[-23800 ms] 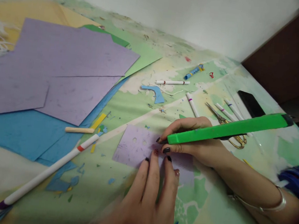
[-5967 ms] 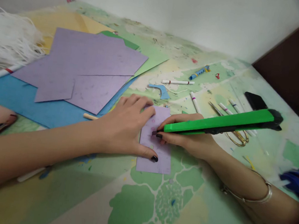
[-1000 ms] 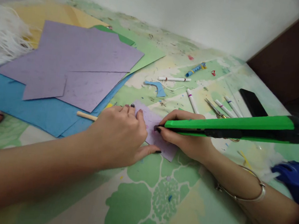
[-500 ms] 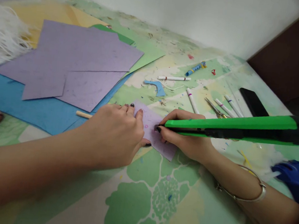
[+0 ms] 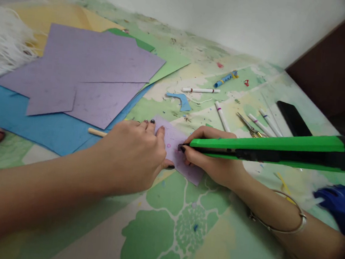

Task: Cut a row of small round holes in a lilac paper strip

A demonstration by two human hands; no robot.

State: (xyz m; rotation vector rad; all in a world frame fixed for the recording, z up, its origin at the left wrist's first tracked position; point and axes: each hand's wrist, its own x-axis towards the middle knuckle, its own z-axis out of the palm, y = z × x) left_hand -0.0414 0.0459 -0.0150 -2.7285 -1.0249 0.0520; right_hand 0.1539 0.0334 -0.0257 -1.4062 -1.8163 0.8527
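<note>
Grip of the right hand (image 5: 217, 166) pinches the long green cutter (image 5: 268, 143) near its dark tip, down at the card (image 5: 193, 173). Flat, thin and purple, the card lies on the surface (image 5: 89, 231) between both hands; the left hand (image 5: 136, 154), fingers slightly spread, presses it. One small pink ring (image 5: 169, 146) shows on it; how deep any cut goes, I cannot tell. Beyond lie a curved blue scrap (image 5: 185, 102), slim metal scissors (image 5: 248, 123) and smooth purple sheets (image 5: 97, 57).
</note>
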